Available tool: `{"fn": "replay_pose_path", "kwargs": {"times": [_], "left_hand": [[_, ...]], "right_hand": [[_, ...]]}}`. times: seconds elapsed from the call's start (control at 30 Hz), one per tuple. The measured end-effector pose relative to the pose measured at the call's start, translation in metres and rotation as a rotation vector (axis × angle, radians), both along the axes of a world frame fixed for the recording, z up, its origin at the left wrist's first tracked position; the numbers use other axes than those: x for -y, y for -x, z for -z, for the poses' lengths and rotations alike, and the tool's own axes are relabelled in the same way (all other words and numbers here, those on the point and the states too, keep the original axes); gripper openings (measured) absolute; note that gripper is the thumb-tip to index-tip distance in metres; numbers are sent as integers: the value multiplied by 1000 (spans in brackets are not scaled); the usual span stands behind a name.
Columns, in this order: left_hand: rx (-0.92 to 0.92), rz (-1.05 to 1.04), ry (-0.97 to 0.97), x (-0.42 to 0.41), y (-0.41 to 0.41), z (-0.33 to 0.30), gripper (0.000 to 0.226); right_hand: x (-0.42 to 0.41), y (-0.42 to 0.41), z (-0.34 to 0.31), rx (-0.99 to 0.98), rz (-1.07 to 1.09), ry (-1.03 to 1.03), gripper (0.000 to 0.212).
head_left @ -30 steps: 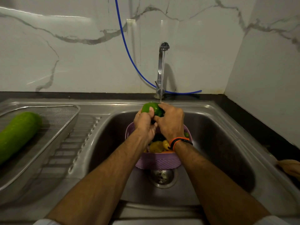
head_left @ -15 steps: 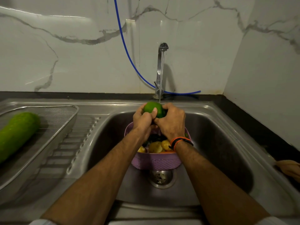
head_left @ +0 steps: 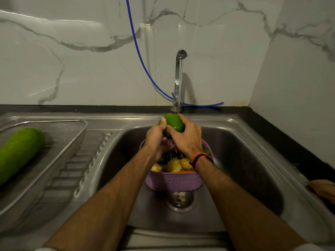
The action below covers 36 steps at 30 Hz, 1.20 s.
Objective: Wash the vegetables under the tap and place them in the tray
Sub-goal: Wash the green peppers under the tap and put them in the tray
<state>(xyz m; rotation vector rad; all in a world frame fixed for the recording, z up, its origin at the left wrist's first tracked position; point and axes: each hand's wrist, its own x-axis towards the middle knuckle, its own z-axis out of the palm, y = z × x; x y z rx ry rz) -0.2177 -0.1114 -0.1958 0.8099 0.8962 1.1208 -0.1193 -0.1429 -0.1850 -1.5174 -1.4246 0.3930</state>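
Observation:
Both hands hold a green capsicum (head_left: 174,122) under the water stream from the steel tap (head_left: 179,77). My left hand (head_left: 156,136) grips its left side with the thumb on top. My right hand (head_left: 186,136) curls round its right side. Below them a purple basket (head_left: 174,181) stands in the sink (head_left: 244,160) with potatoes (head_left: 174,165) and other vegetables inside. At the far left a metal mesh tray (head_left: 68,134) on the drainboard holds a long green gourd (head_left: 18,153).
A blue hose (head_left: 139,57) hangs down the marble wall and runs behind the tap. The sink drain (head_left: 180,200) lies just in front of the basket. A wooden object (head_left: 324,191) sits at the right edge on the dark counter.
Both hands have turned the capsicum under the stream, so more of its green top shows now. The hands have stayed at the same place over the basket.

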Motion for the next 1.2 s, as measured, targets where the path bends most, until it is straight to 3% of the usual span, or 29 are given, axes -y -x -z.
{"fn": "replay_pose_path", "kwargs": {"times": [0.13, 0.4, 0.53, 0.7, 0.83, 0.97, 1.1, 1.2], "left_hand": [[226, 27, 98, 2, -3, -2, 47], [60, 26, -78, 4, -11, -7, 55], [119, -56, -82, 0, -11, -5, 56], [186, 45, -45, 3, -11, -9, 48], [199, -36, -57, 3, -16, -8, 52], [253, 42, -14, 6, -14, -7, 46], [289, -36, -20, 4, -14, -7, 50], [280, 28, 2, 7, -9, -10, 44]], "right_hand": [[-9, 7, 6, -166, 24, 26, 50], [-14, 12, 7, -181, -91, 118, 58], [-10, 19, 9, -127, -170, 104, 53], [-12, 13, 5, -172, -118, 89, 55], [-8, 14, 10, -101, -156, 113, 57], [-12, 12, 4, -209, -87, 70, 55], [-10, 16, 10, -87, -146, 119, 57], [-12, 16, 4, -143, -107, 70, 54]]}}
